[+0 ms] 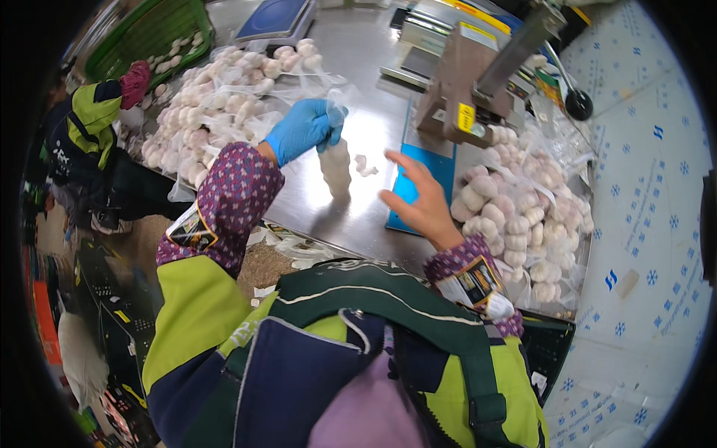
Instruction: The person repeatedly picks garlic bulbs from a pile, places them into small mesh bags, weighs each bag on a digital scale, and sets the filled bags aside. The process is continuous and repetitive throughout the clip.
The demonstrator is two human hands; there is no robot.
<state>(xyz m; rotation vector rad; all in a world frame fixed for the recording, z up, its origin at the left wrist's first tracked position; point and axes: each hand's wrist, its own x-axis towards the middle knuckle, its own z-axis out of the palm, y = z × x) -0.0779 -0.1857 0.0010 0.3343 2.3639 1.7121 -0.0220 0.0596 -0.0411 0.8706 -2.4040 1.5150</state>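
Note:
My left hand [308, 130], in a blue glove, is closed on the gathered top of a white mesh net bag [336, 109] above the steel table. Below that hand a pale, elongated shape with a dark streak shows on the shiny surface; whether it is the bag's contents or a reflection I cannot tell. My bare right hand [420, 196] hovers with its fingers apart over a blue plate [409, 193], with nothing in it. Between the hands lie small white garlic scraps [365, 166]. Netted garlic bulbs are heaped at the left [196, 117] and at the right [521, 207].
A brown bench device with a metal arm [462, 84] stands behind my right hand. Scales [274, 19] are at the back. A green basket [151, 33] holds a few garlic bulbs. Another person [95, 123] is at the far left. A printed panel [638, 224] borders the right.

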